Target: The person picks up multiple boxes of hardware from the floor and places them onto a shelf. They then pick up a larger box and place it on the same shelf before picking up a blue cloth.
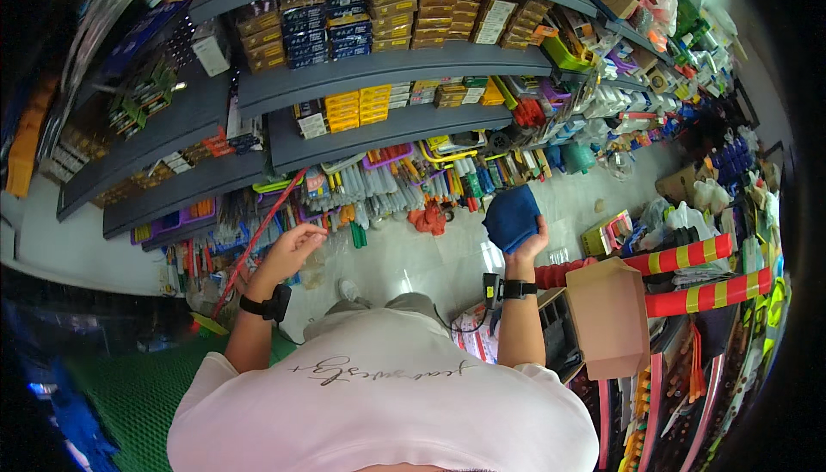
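My right hand (530, 245) grips a dark blue folded cloth (513, 219) by its lower right edge, over the tiled floor. The cloth hides part of that hand's fingers. My left hand (293, 254) is raised in front of the lower shelf goods, its fingers loosely bent and nothing visible in it. Past my left wrist runs a long red stick (264, 223), slanting down to a yellow-green broom head (210, 323). It looks to be behind my forearm; contact cannot be made out.
Grey shelves (400, 68) packed with small boxes stand ahead. Baskets and bundled tools crowd the floor (387, 259) below them. To the right are an open cardboard box (610, 317) and red-yellow striped tubes (710, 294). A green mat (148, 394) lies at left.
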A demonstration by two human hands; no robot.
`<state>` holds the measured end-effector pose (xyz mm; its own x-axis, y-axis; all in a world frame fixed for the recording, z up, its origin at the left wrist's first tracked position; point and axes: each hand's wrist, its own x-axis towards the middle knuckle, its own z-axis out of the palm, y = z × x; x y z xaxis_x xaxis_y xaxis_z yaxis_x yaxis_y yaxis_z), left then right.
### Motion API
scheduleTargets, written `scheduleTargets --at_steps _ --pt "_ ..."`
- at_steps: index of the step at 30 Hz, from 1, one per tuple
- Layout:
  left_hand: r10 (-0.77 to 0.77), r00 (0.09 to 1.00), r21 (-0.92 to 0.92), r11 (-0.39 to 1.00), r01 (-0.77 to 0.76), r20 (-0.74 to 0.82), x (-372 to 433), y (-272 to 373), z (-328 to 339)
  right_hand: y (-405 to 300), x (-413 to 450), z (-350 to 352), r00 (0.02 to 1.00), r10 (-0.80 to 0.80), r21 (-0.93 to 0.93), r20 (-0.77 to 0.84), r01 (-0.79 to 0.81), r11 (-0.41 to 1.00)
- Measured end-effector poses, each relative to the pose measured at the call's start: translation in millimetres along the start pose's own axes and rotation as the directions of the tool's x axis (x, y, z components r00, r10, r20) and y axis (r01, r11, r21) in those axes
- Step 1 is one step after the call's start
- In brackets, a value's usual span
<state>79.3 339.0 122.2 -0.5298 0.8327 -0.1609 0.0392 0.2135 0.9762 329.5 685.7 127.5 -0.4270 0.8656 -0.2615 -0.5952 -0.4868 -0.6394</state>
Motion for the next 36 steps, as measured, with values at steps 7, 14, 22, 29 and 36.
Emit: scheduleTargets --at_steps 7,14,22,29,36 --pt "0.003 1.000 -0.027 1.000 -0.003 0.003 46.9 1.6 -34.4 -13.6 55.2 59.4 0.993 -0.038 -0.031 0.113 0.042 0.999" --pt "0.236 0.969 -0.061 0.969 -0.240 -0.069 91.0 76.5 -27.2 21.2 47.8 167.3 0.833 0.320 -0.185 0.451 -0.263 0.947" --pt "0.479 0.869 0.355 0.796 -0.490 0.124 152.5 149.8 40.6 87.3 61.8 212.1 0.693 0.440 -0.138 0.571 -0.447 0.884" --pt "0.464 0.883 0.391 0.802 -0.452 0.069 179.1 137.6 55.0 99.3 64.5 213.7 0.746 0.422 -0.139 0.515 -0.413 0.900" --pt "0.403 0.912 0.338 0.851 -0.403 0.073 188.1 136.1 56.0 105.6 67.2 214.4 0.844 0.328 -0.011 0.425 -0.357 0.934"
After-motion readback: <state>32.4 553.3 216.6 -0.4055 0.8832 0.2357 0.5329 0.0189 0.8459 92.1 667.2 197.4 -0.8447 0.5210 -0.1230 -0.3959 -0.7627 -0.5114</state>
